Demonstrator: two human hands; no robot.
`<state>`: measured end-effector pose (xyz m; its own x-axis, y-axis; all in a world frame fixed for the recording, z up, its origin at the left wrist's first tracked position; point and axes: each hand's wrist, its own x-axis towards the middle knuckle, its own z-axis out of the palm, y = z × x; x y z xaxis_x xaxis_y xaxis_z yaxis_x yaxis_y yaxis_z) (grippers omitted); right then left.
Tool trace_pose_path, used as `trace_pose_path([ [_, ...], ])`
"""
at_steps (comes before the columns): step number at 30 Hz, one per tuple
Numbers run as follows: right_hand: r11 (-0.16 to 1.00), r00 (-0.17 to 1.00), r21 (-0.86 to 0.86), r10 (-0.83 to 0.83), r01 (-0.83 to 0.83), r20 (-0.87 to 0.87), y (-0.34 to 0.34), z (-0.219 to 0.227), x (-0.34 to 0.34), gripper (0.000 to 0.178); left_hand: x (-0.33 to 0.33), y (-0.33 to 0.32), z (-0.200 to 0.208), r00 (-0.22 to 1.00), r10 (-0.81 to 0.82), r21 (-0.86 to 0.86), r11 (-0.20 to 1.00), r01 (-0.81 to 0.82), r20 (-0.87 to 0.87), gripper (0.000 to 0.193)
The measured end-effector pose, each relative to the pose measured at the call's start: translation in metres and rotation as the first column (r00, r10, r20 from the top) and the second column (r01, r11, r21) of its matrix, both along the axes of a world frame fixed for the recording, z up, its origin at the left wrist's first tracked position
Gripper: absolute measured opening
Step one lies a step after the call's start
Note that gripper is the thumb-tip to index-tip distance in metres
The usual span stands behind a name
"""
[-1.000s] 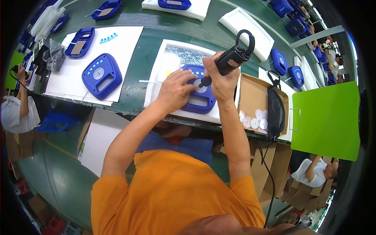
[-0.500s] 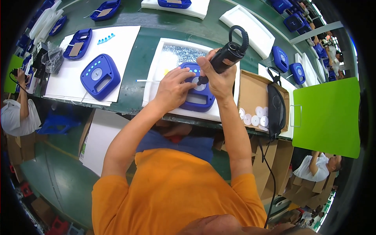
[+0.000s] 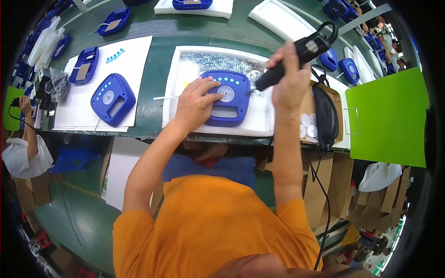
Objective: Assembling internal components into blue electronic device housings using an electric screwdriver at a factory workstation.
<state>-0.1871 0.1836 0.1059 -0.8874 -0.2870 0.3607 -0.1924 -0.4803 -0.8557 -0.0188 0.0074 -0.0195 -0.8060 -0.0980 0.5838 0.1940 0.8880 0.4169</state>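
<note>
A blue plastic housing [image 3: 238, 104] with a row of light dots, a round clear-white disc [image 3: 226, 94] and a handle slot lies face up on a white foam tray [image 3: 174, 111]. My left hand [image 3: 197, 101] grips its left side, fingertips on the face beside the disc. My right hand [image 3: 289, 83] is wrapped round a black electric screwdriver [image 3: 272, 76], held tilted off the housing's right side. The tip is blurred and points toward the tray's right part. Many small shiny metal parts [image 3: 204, 59] lie in the tray behind the housing.
Another blue housing [image 3: 125, 99] stands on white sheets at left, near an open blue shell [image 3: 85, 65] and a cyan strip [image 3: 116, 56]. To the right are a cardboard box [image 3: 340, 99] with white discs, a black pouch [image 3: 326, 118] and a green board [image 3: 387, 118].
My right hand has lifted the electric screwdriver off the disc and moved it right, away from the housing. My left hand stays on the housing. The whole view has shifted slightly.
</note>
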Motion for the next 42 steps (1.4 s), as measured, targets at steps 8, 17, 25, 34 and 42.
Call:
trace_pose_path([
  [8, 0.658, 0.997, 0.750, -0.075, 0.070, -0.028, 0.112, -0.032, -0.082, 0.033, -0.003, 0.002, 0.003, 1.000, -0.014, -0.022, 1.000, 0.013, -0.019, 0.026],
  [17, -0.078, 0.907, 0.904, 0.010, 0.421, -0.421, 0.103, -0.076, -0.074, 0.054, 0.005, 0.001, 0.018, 0.997, -0.038, -0.021, 0.999, 0.040, 0.062, 0.022],
  [25, 0.324, 0.722, 0.667, -0.079, 0.670, -0.687, 0.062, -0.088, -0.001, 0.033, 0.043, 0.015, 0.044, 0.945, -0.115, -0.027, 0.991, 0.129, 0.306, 0.020],
  [34, 0.576, 0.699, 0.468, -0.278, 0.670, -0.659, 0.046, -0.118, 0.028, 0.007, 0.025, 0.003, 0.104, 0.922, -0.147, 0.209, 0.975, 0.075, 0.359, 0.024],
  [42, 0.633, 0.710, 0.451, -0.232, 0.629, -0.665, 0.046, -0.117, 0.032, 0.006, -0.078, -0.013, 0.085, 0.979, -0.141, -0.024, 0.989, 0.147, 0.150, 0.026],
])
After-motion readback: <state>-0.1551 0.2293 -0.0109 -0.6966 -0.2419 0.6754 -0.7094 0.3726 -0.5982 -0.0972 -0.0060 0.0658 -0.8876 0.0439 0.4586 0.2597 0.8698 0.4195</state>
